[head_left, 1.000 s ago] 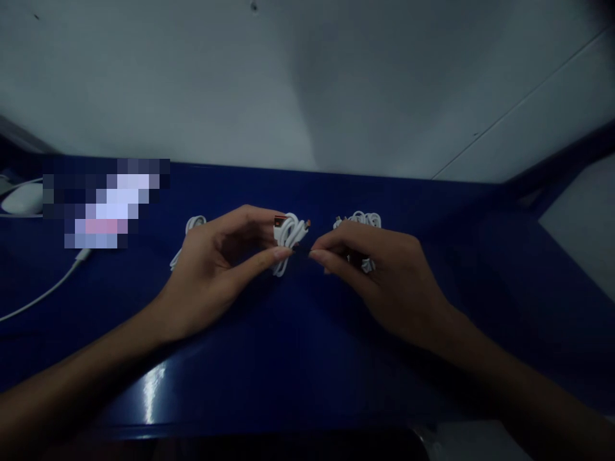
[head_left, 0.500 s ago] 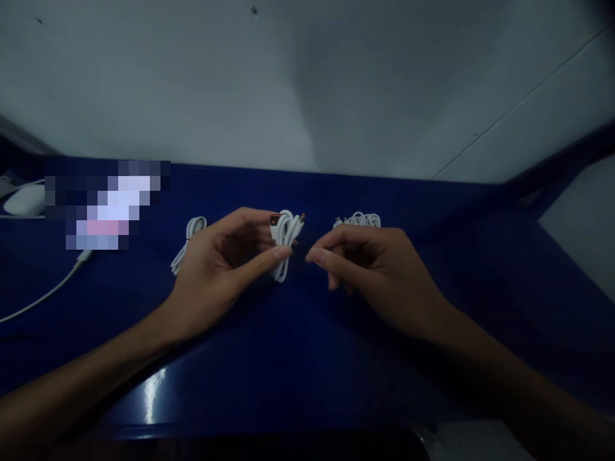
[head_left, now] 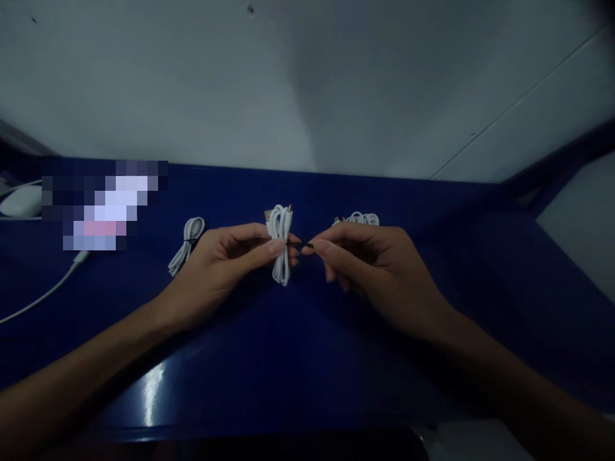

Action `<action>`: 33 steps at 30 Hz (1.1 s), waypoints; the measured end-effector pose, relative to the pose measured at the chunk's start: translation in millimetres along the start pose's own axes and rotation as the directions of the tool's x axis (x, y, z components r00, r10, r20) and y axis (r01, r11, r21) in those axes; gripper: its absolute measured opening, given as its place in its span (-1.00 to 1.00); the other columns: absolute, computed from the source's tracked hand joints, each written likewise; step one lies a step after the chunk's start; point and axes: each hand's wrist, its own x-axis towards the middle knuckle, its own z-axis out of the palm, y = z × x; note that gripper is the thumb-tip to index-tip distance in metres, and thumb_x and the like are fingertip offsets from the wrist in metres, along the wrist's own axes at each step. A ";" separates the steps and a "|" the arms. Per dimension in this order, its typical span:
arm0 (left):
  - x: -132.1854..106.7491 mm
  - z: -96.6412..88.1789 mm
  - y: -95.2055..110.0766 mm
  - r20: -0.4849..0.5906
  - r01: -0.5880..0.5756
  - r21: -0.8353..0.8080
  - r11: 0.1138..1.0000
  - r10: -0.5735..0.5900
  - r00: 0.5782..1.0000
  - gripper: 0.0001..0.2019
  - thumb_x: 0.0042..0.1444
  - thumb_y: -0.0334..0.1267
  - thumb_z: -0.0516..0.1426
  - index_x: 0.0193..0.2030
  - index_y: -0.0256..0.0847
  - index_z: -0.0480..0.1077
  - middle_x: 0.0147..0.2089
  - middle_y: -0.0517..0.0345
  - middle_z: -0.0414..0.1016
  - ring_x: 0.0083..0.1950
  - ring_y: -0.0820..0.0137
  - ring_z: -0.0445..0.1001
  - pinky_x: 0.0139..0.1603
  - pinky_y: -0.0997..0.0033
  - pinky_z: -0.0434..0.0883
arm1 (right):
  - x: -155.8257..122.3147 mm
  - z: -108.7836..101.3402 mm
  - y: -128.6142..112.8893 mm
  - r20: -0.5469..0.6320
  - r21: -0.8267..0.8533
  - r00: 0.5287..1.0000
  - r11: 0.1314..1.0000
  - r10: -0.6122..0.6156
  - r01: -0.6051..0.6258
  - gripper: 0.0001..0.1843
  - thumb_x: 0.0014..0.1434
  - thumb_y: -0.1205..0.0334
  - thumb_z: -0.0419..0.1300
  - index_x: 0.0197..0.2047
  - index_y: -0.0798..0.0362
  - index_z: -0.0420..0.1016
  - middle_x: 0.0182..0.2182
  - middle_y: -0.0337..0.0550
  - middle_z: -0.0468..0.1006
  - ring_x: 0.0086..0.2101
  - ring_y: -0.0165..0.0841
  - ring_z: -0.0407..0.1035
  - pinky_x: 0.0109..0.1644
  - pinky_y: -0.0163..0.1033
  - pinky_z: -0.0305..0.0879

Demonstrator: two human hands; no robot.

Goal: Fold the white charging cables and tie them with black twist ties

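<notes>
Blue and glossy, the wide flat surface (head_left: 307, 358) runs under both forearms and up to a pale grey wall (head_left: 307, 77). On it the left hand (head_left: 225, 269) holds a white folded charging-cable bundle (head_left: 280, 246) upright, raised just above the surface between the two hands; the grip of thumb and forefinger is clamped on the bundle's middle. The right hand (head_left: 379, 269) sits just beside it, fingertips (head_left: 317, 248) pressed together on a thin dark twist tie (head_left: 302, 244) that reaches across to the bundle's waist. A second white cable bundle, already tied (head_left: 186, 246), lies left of the left hand, and a loose heap of white cables (head_left: 358, 219) lies behind the right hand. A single white cord (head_left: 43, 294) trails off at far left, near a white rounded object (head_left: 22, 202). The tie looks short and slippery in this dim light: if the right fingertips lose it, or the left grip slackens, the loops would likely spring apart and the bundle would unfold
</notes>
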 end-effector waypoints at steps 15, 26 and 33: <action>1.0 -2.3 -3.6 -0.121 -0.029 0.001 1.000 0.029 0.992 -0.76 0.38 -0.05 0.36 0.04 -0.10 0.73 -0.08 0.02 0.75 -0.05 0.28 0.67 0.06 0.33 0.58 | 0.9 -4.7 1.9 -0.102 -0.025 0.995 0.999 0.023 -0.025 -0.86 0.42 0.13 0.40 -0.01 -0.10 0.78 -0.38 -0.25 0.61 -0.50 -0.43 0.34 -0.44 -0.26 0.29; -0.3 1.0 1.5 -0.078 0.041 -0.074 0.996 -0.047 0.996 -0.80 0.39 -0.10 0.36 0.03 -0.12 0.73 -0.12 0.09 0.74 -0.09 0.40 0.66 0.03 0.51 0.56 | -1.7 -0.2 9.9 -0.200 -0.307 0.939 0.928 -0.280 0.212 -0.88 0.43 0.28 0.39 -0.04 -0.14 0.74 -0.25 -0.22 0.64 -0.33 -0.34 0.51 -0.34 -0.21 0.44; -0.3 3.1 6.0 -0.003 0.071 -0.189 0.979 -0.073 0.997 -0.82 0.40 -0.15 0.36 0.01 -0.17 0.73 -0.15 0.09 0.73 -0.11 0.41 0.69 0.03 0.50 0.60 | 2.1 0.1 12.3 -0.172 -0.490 0.863 0.802 -0.474 0.342 -0.84 0.44 0.36 0.36 -0.04 -0.11 0.74 -0.24 -0.19 0.64 -0.36 -0.33 0.48 -0.36 -0.14 0.43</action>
